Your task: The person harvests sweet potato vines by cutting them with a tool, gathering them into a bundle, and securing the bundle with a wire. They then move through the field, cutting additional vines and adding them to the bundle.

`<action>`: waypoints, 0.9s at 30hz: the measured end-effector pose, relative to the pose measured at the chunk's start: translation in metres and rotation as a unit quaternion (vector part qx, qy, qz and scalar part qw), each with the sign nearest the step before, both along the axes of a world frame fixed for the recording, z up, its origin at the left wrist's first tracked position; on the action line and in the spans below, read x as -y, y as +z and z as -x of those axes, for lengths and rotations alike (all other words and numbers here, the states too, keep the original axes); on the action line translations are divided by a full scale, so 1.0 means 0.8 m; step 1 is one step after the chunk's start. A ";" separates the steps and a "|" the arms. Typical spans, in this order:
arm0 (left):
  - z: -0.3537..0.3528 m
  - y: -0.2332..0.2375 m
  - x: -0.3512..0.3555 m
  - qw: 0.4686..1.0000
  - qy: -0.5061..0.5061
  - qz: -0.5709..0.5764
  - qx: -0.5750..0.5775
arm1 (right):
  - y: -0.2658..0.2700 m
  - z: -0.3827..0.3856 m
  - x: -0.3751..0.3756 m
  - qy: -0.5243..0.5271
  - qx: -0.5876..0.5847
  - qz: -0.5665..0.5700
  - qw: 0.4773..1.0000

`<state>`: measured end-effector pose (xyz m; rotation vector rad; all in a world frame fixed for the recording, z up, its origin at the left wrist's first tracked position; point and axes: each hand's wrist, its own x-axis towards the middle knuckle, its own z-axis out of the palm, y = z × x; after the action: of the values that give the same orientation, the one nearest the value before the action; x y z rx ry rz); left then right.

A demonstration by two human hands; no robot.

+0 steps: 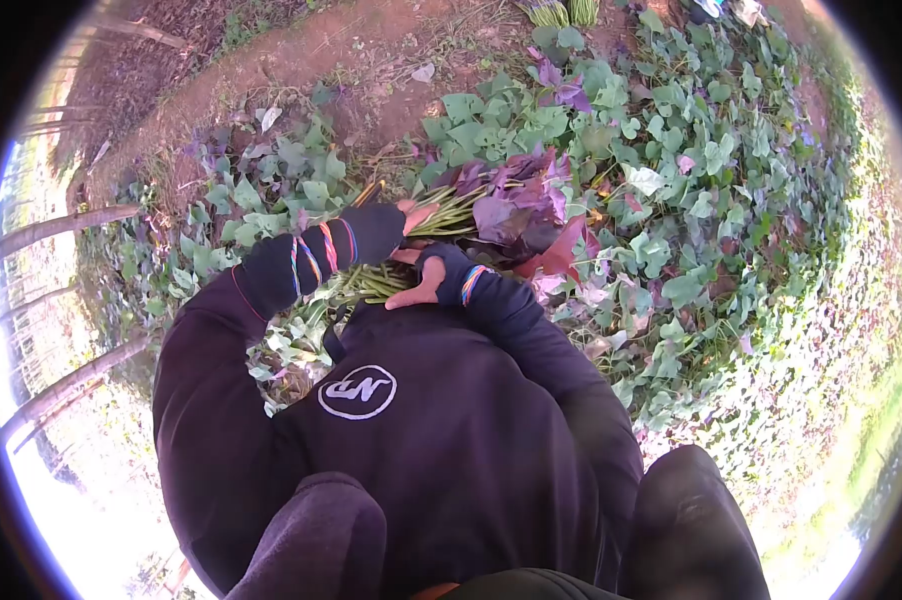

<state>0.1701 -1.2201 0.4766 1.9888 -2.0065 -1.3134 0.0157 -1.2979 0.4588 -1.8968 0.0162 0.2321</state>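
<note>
A bunch of leafy vine cuttings with green stems and purple leaves (521, 205) lies across both hands in front of my chest. My left hand (391, 228), in a dark fingerless covering, is closed over the stems, its fingertips showing on top. Coloured rubber bands (316, 255) circle the left forearm. Just below, my right hand (431, 278) is closed round the stems, with its thumb on the near side and a few bands at the wrist. Stem ends (371, 284) stick out to the left beneath the left wrist. The palms and some fingers are hidden.
Low green vines (691, 200) cover the ground ahead and to the right. Bare brown soil (341, 70) runs along the far left. Tied green bundles (561, 12) lie at the top edge. Wooden poles (61, 232) stand at the left. My knees (686, 520) are bent close below.
</note>
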 end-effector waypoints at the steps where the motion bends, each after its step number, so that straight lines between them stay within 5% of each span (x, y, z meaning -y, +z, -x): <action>1: 0.007 0.010 0.000 0.999 -0.007 -0.005 0.050 | 0.001 0.008 0.009 0.004 0.035 -0.061 0.998; 3: 0.014 0.027 -0.004 0.995 -0.025 0.021 0.091 | 0.033 0.026 0.039 -0.063 -0.017 -0.326 0.943; 5: 0.014 0.027 -0.008 0.993 -0.033 0.072 0.089 | 0.035 0.041 0.064 -0.058 -0.079 -0.394 0.914; 7: 0.016 0.015 -0.012 0.988 -0.043 0.101 0.113 | 0.058 0.033 0.100 0.014 -0.087 -0.318 0.944; 9: 0.019 0.011 -0.003 1.000 0.028 0.003 -0.004 | 0.100 0.008 0.115 -0.043 0.005 -0.326 0.944; 10: 0.021 -0.012 -0.009 0.996 0.080 -0.031 0.033 | 0.086 -0.004 0.113 -0.044 0.005 -0.326 0.944; 11: 0.025 0.000 -0.005 0.996 0.080 -0.030 0.034 | 0.060 -0.017 0.107 -0.050 0.037 -0.052 0.997; 12: 0.031 0.024 0.004 0.996 -0.001 0.014 0.083 | 0.039 -0.022 0.101 -0.053 0.069 0.227 0.970; 13: 0.031 0.038 0.009 0.986 -0.082 0.058 0.134 | 0.025 -0.021 0.096 0.014 -0.088 0.236 0.968; 21: 0.024 0.002 0.000 0.969 -0.144 0.123 0.161 | 0.013 0.030 0.099 0.094 -0.051 0.240 0.965; 23: 0.020 -0.004 -0.009 0.963 -0.131 0.191 0.139 | -0.009 0.028 0.110 0.089 0.004 0.064 0.994; 24: 0.019 0.002 -0.008 0.972 -0.125 0.168 0.111 | 0.015 0.020 0.111 0.092 -0.023 0.040 0.995; 25: 0.018 0.006 0.002 0.976 -0.126 0.159 0.084 | 0.046 0.015 0.122 0.122 0.001 -0.101 0.987; 27: 0.013 -0.017 0.003 0.970 -0.152 0.168 0.090 | -0.037 0.022 0.114 0.115 0.017 -0.033 0.993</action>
<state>0.1599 -1.2224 0.4630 1.7526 -2.4961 -0.7709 -0.0017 -1.3892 0.4294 -1.8365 -0.2313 0.3519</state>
